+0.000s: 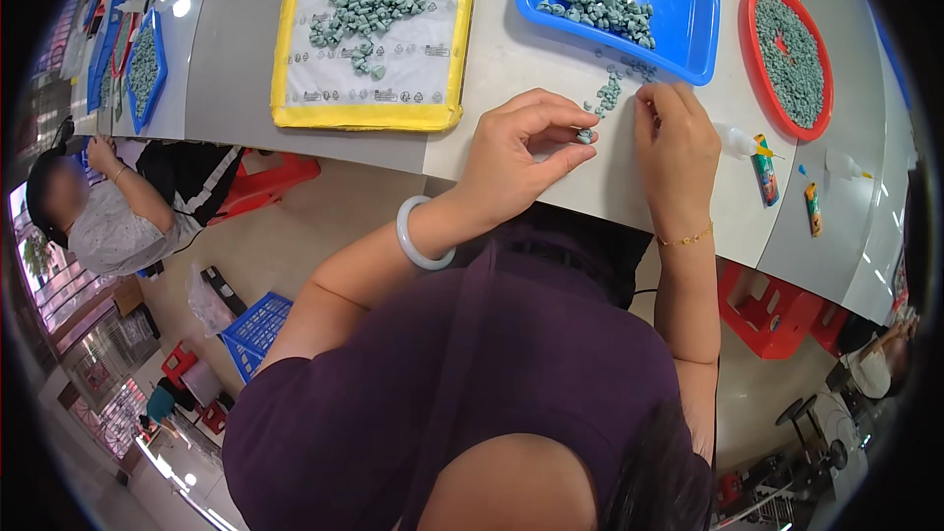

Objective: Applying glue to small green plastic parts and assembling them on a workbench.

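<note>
Between the thumb and fingers of my left hand (521, 146) is a small grey-green stone-like piece (585, 136), pinched just above the table's near edge. My right hand (678, 143) is bent downward with its fingertips pressed together by a loose scatter of tiny grey-green pieces (610, 91). Whatever those fingertips hold, if anything, is hidden. Beyond both hands stands a blue tray (678, 34), with a heap of larger grey-green pieces (600, 2) in it.
A yellow-edged tray (369, 116) lined with printed white sheet bears more pieces at left. On the right are a round red tray (749, 49) of small pieces, a white glue bottle (736, 142) and a colourful tube (765, 172). Another person (128, 206) sits at far left.
</note>
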Demonstrator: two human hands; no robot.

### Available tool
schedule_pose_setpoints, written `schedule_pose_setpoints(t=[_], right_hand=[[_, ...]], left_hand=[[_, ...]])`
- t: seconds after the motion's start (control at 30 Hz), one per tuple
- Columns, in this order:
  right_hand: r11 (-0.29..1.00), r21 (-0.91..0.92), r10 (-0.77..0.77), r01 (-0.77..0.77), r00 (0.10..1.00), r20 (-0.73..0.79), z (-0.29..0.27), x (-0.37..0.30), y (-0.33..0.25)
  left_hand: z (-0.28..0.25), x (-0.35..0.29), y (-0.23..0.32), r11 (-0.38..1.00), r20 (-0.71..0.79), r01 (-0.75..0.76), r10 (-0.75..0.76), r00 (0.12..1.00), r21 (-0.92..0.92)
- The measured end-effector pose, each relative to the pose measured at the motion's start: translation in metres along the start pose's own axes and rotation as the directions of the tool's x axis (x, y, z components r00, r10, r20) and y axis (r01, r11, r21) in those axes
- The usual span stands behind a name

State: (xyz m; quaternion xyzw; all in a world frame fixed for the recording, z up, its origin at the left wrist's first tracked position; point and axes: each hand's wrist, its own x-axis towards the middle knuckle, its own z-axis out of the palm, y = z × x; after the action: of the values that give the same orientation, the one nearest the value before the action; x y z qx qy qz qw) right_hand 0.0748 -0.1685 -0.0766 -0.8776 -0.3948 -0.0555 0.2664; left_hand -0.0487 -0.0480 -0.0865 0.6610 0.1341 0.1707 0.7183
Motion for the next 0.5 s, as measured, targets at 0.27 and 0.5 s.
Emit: schedule_pose_setpoints(t=[0.27,0.5], right_hand=[[0.98,0.178,-0.103,0.085,0.991,0.09,-0.01,-0.016,-0.013],[0.789,0.589,0.047,-0.173,0.974,0.222,-0.016,-0.025,-0.026]], left_hand=[[0.0,-0.002,0.001,0.99,-0.028,0.111,-0.114,0.993,-0.085],[-0.002,0.0,0.006,0.993,0.007,-0.002,0.002,1.0,0.121]])
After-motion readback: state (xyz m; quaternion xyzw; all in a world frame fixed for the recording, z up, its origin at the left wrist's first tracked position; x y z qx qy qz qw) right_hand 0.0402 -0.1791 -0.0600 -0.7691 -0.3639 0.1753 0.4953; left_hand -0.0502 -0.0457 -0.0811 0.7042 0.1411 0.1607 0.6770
